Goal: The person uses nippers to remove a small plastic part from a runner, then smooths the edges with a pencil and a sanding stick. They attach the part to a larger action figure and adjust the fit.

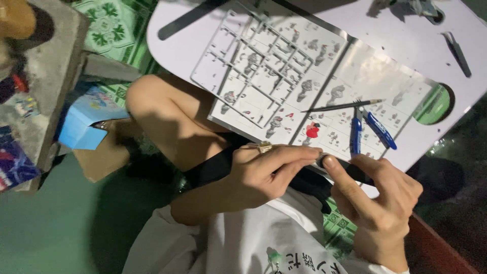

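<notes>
The person's left hand [264, 175] and right hand [378, 203] meet fingertip to fingertip around a small dark piece [321, 161], pinched between them over the lap. Just beyond, on the white table [172, 20], lie an instruction sheet [324, 96], a grey parts frame [253, 61], blue-handled nippers [368, 129] and 1 thin brush [342, 106].

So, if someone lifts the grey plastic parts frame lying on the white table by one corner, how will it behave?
The parts frame is a thin open grid, so it is probably light and would likely flex a little. Its slender bars look easy to snap or catch on things. Lying flat on the instruction sheet, it should slide rather than roll.
</notes>
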